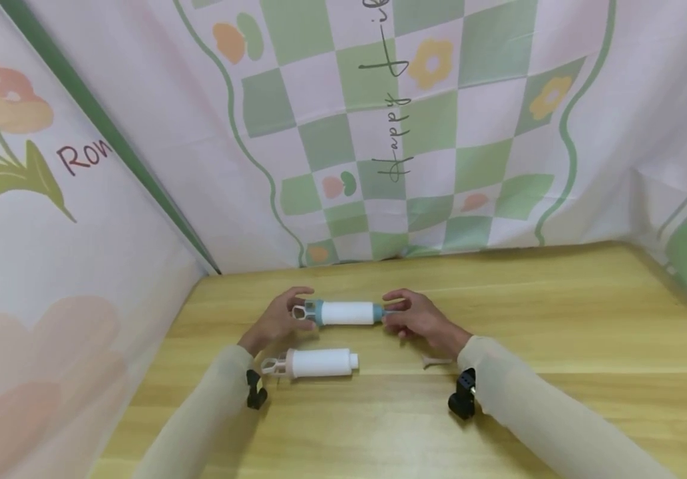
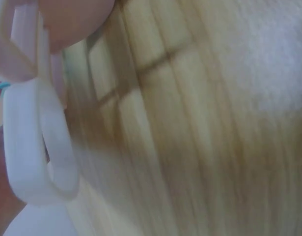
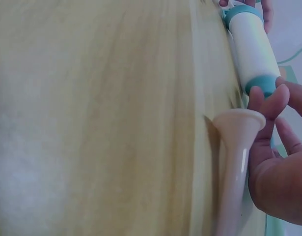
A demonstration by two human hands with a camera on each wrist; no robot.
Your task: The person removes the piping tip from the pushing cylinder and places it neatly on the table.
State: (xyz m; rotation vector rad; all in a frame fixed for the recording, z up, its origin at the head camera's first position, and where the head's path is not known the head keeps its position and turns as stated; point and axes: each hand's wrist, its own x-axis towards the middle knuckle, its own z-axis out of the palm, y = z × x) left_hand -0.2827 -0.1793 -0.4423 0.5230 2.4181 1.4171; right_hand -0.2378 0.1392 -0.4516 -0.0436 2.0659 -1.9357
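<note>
A white tube with teal end collars, a clear ring handle and a thin teal nozzle, like a large syringe (image 1: 347,313), lies crosswise between my hands. My left hand (image 1: 277,319) curls its thumb and fingers round the handle end. At the other end, my right hand (image 1: 420,317) pinches near the teal nozzle collar (image 3: 262,84), the thin nozzle running in among its fingers. Nearer me lies a second white syringe (image 1: 321,362) with a pink collar; its white ring handle (image 2: 40,142) is close under my left wrist. A pink flared nozzle (image 3: 234,152) rests beside my right hand.
Wood-grain tabletop (image 1: 559,313) spreads out around the things. A checked green and white cloth (image 1: 403,133) hangs behind the back edge, and a flowered cloth (image 1: 50,279) hangs on the left. Each sleeve carries a black wrist camera (image 1: 463,392).
</note>
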